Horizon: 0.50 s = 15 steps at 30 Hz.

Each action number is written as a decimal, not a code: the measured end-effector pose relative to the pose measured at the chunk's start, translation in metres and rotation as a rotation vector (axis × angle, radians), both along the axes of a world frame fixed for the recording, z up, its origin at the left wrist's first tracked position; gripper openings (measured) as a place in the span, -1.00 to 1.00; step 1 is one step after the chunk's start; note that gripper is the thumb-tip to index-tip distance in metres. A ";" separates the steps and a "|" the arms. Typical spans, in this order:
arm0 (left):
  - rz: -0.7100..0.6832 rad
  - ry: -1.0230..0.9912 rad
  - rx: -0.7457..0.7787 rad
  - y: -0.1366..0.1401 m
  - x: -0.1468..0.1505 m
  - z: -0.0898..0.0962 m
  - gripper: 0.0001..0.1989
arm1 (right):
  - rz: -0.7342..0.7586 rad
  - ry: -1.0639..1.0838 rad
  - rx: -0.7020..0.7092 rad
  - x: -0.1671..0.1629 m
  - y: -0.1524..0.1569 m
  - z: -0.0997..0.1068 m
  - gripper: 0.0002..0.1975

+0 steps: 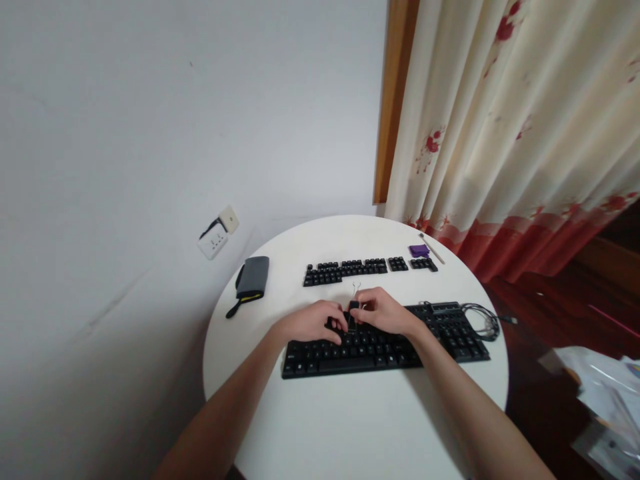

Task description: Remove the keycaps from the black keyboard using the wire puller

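Keyboard (383,350) against left hand (320,321) and right hand (384,311): how placed?

Beneath both, on the white worktop (335,427). Its middle lies towards 5 o'clock from where the hands meet; right end runs out past the right wrist, towards 3.

Long axis?

Near enough 9 to 3, right end a touch farther off. Space-bar edge faces 6. Coiled cable (487,327) just beside the right end.

State of the hands?

Right: thumb and forefinger pinching a small wire-handled tool (354,305), wire ends up towards 12. Left: fingers curled close by it; whether they grip, cannot tell.

Round about?

Loose keycaps (349,269) in rows, around 12. Grey pouch (253,277), near 10. Purple cloth (419,251), between 1 and 2.
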<state>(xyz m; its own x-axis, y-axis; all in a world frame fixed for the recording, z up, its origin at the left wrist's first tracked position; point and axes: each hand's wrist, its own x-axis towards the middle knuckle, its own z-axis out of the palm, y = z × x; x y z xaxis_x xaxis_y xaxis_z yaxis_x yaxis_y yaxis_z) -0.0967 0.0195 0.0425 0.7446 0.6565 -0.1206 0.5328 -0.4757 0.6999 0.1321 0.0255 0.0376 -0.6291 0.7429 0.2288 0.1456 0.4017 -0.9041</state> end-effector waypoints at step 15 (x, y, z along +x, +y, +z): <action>-0.019 0.013 -0.071 -0.004 0.004 -0.001 -0.76 | 0.196 -0.021 -0.033 -0.006 -0.007 -0.005 -0.80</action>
